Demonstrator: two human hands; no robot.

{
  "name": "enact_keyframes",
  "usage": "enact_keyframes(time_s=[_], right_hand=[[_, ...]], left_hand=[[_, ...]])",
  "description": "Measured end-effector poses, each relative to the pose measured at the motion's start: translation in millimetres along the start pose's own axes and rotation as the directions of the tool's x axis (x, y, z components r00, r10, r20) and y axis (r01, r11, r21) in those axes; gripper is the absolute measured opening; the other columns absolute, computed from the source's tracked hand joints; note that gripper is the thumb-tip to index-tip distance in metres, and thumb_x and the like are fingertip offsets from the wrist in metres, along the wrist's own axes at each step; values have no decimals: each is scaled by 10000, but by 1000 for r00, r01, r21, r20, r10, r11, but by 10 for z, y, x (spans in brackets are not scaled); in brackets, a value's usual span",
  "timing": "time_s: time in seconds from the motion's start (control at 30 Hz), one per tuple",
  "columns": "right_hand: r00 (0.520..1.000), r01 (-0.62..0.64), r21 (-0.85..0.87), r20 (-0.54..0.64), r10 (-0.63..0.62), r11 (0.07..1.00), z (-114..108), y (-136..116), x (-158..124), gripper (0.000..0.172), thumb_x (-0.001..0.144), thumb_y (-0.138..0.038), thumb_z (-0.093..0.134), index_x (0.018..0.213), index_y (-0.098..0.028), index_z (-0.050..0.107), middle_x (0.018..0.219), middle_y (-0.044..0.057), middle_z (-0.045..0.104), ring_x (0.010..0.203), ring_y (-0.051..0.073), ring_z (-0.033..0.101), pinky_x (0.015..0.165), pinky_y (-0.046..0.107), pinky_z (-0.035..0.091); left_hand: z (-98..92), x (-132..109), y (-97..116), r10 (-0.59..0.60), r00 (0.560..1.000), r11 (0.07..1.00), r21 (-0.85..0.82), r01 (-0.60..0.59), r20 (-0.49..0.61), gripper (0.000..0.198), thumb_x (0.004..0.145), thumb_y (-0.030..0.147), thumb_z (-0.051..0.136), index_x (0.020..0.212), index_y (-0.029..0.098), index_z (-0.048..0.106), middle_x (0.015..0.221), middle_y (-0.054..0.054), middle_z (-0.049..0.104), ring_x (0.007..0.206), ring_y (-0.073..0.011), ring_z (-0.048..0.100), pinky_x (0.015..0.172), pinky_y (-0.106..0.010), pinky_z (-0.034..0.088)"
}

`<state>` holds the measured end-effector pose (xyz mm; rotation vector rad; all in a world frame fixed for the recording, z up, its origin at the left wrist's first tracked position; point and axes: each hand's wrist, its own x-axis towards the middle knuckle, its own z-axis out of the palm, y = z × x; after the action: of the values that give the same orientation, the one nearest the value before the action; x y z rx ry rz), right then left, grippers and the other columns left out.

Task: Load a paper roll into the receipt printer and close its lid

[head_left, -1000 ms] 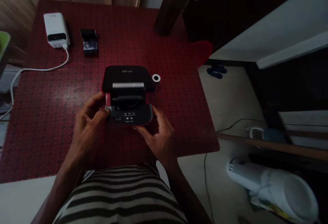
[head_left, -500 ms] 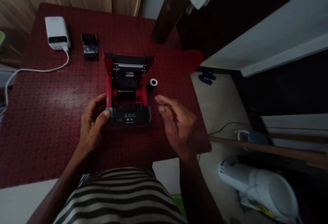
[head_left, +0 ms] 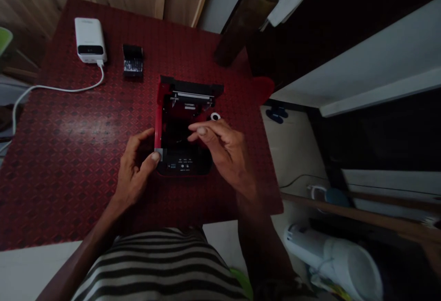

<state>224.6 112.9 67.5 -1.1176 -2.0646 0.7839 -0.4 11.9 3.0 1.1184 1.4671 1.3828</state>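
A small red and black printer point(head_left: 184, 165) stands on the table with its lid point(head_left: 193, 87) raised and its buttons facing me. My left hand point(head_left: 138, 167) is closed on its front left corner, thumb on top and fingers along the side. Over the right part of the dark inner bay reaches my right hand point(head_left: 223, 151), fingers stretched out and thumb close to them. No object shows in those fingers. Just behind that hand, beside the printer, is a small roll point(head_left: 215, 116) with a white ring-shaped end, partly covered. The inside of the bay is too dark to make out.
On the red patterned table point(head_left: 79, 167) lie a white power bank point(head_left: 90, 36) with a white cable point(head_left: 69, 90) and a shiny black piece point(head_left: 132, 62). A tall dark bottle point(head_left: 246, 25) with a green cap stands at the back right. Slippers point(head_left: 276, 113) lie on the floor.
My right hand has moved left, from beside the printer to over its open bay. The view has shifted, and my left hand stays on the printer's corner.
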Motion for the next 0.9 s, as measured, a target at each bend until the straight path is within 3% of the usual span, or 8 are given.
enact_keyframes(time_s=[0.1,0.23,0.33,0.5,0.63,0.77,0.83,0.9], right_hand=[[983,-15,-261,174,62,965,4,-162,144,255,1240,-302,691,1156,-262,929,1051,60,933,1073,264,856,1028,404,632],[870,3,-618,390,303,786,86,-457,439,214,1195,-228,748,1330,-223,913,1191,156,934,1107,328,891,944,404,631],[812,97,-680,477,337,727,167,-583,614,264,1196,-191,716,1405,-185,876,1238,200,929,1152,363,904,939,413,647],[771,174,-709,530,353,684,239,-574,742,328,1162,-85,635,1338,-156,902,1250,223,923,1167,381,895,943,440,653],[806,185,-709,505,307,680,239,-536,709,276,1127,-141,716,1317,-200,908,1193,177,930,1091,357,888,889,411,633],[903,78,-703,351,250,707,160,-543,525,248,1114,-250,806,1345,-228,893,1031,134,920,938,340,869,764,389,585],[954,29,-632,249,167,774,30,-525,380,190,1080,-269,859,1262,-242,911,922,83,886,818,292,820,719,375,551],[993,21,-456,113,35,890,-166,-456,207,153,1018,-244,919,1170,-255,919,855,18,839,721,219,740,694,347,530]], left_hand=[[-7,5,-12,23,1000,1000,10,-23,12,561,1107,628,778,1533,262,772,1445,-130,834,1304,-362,826,1103,-498,694],[-9,12,-24,23,1000,1000,2,-23,14,580,1102,631,781,1534,246,757,1438,-135,838,1295,-359,836,1083,-501,708],[-10,14,-24,15,1000,1000,3,-15,18,599,1100,643,776,1550,247,747,1455,-141,827,1319,-366,827,1113,-527,698],[-8,11,-20,-7,1000,1000,2,7,15,613,1094,656,770,1558,257,751,1465,-145,807,1297,-363,813,1136,-549,683],[-5,12,-20,-11,1000,1000,4,11,15,608,1086,642,775,1549,250,747,1454,-142,805,1281,-357,818,1110,-532,692],[-10,19,-23,-10,1000,1000,3,10,22,588,1085,640,773,1540,268,750,1446,-134,815,1283,-371,823,1100,-544,696],[-15,21,-23,1,1000,1000,12,-1,21,567,1086,629,776,1530,277,756,1437,-128,828,1288,-378,828,1093,-544,699],[-19,20,-20,3,1000,1000,19,-4,26,569,1095,625,769,1541,274,749,1423,-125,840,1273,-371,836,1082,-537,701]])
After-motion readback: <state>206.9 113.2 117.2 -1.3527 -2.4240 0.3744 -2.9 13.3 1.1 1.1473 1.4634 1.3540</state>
